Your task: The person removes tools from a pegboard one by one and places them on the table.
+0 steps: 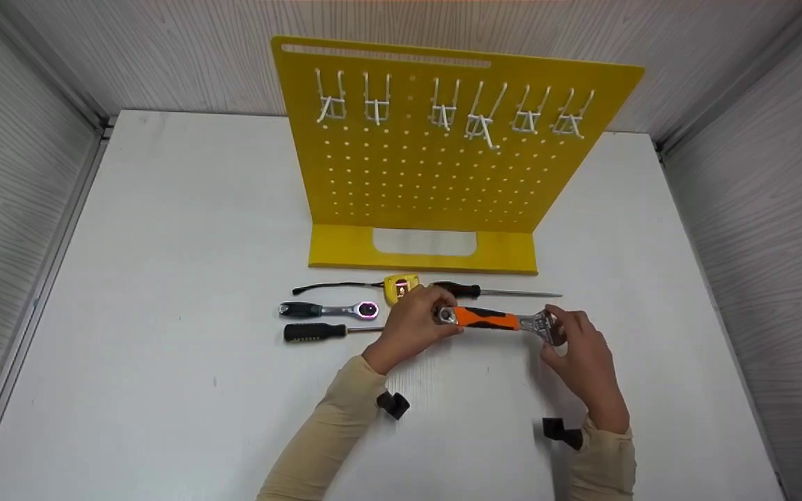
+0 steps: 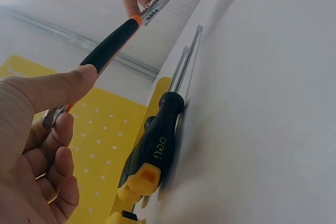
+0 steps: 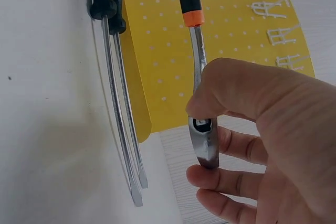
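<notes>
An adjustable wrench (image 1: 488, 319) with an orange and black handle is held above the table by both hands. My left hand (image 1: 415, 323) pinches the handle's end, which has a hole. At the metal head, my right hand (image 1: 584, 355) grips with thumb and fingers. In the right wrist view the wrench head (image 3: 203, 142) sits between thumb and fingertips. Beneath and behind lie a black-handled screwdriver (image 1: 467, 289), a second screwdriver (image 1: 314, 332) partly hidden by my left hand, a ratchet wrench (image 1: 324, 310) and a yellow tape measure (image 1: 398, 285) with a black strap.
A yellow pegboard (image 1: 436, 167) stands at the back of the white table (image 1: 164, 278). Several white hooks (image 1: 376, 101) project from its upper part. Pale panel walls (image 1: 777, 139) enclose the sides and back.
</notes>
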Motion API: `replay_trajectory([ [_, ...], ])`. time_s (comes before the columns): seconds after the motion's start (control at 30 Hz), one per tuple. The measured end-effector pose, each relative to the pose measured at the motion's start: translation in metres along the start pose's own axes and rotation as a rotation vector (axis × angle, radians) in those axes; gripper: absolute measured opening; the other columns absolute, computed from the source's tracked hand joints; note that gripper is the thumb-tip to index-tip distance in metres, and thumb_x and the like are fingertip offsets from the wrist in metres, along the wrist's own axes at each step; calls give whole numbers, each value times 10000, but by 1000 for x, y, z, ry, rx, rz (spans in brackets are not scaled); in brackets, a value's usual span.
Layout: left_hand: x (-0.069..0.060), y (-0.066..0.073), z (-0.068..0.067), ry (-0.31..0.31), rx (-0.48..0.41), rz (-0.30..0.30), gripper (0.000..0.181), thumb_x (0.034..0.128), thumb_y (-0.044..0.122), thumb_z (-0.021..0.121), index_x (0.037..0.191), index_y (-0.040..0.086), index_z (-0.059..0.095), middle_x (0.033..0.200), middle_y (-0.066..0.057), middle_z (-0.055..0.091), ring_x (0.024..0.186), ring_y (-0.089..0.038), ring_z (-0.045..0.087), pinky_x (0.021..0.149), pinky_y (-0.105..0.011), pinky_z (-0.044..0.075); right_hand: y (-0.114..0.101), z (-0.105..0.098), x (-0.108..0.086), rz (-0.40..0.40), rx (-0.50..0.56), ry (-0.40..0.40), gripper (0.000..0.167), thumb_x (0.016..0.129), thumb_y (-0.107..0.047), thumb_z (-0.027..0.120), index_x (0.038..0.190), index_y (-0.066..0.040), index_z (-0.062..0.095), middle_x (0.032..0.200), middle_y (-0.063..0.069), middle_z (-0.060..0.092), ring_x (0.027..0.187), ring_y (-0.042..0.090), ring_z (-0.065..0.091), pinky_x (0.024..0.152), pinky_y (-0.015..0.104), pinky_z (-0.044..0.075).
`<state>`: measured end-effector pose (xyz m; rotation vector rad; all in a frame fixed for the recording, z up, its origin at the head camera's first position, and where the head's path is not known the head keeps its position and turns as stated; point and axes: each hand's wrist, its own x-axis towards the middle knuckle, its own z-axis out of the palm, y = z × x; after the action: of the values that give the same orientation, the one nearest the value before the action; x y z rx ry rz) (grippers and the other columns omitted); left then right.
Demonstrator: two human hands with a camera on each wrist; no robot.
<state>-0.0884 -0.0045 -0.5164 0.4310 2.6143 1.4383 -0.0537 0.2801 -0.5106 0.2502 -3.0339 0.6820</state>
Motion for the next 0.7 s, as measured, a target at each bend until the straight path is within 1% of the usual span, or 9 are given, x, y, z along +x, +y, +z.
replay_trajectory([
  [0.17,-5,-6,4,-16,14,-25,313,741,228,831,999,131,682,898,2,644,832,-127,532,707,-245,421,-1,3,-2,35,8,-56,614,766,-47,692,1354,-75,516,1009,113,570,836,223,562,726,368,398],
  [0.33,-8,-12,6,-20,86,-6,270,759,197,799,997,121,697,929,-10,677,867,-144,576,737,-272,456,-1,6,-3,81,10,-111,620,770,-63,682,1365,-90,507,1010,95,565,857,219,564,752,369,403],
  [0.5,-12,-16,6,-36,151,20,265,768,210,787,1007,121,712,949,-11,689,868,-155,579,732,-290,452,1,10,-5,74,-9,-121,608,765,-57,686,1349,-89,516,1019,109,570,827,217,546,744,385,416],
  [0.63,-15,-18,7,-34,208,47,279,764,233,796,1010,121,726,933,-6,700,812,-151,556,687,-283,430,2,14,-6,60,-19,-115,580,762,-53,699,1319,-76,539,1002,114,580,785,209,531,716,391,427],
  [0.7,-17,-19,8,-34,230,45,286,758,241,805,1010,129,730,928,3,701,795,-142,551,670,-276,423,2,17,-7,49,-30,-107,574,761,-56,705,1313,-77,547,987,111,581,766,205,525,697,382,426],
])
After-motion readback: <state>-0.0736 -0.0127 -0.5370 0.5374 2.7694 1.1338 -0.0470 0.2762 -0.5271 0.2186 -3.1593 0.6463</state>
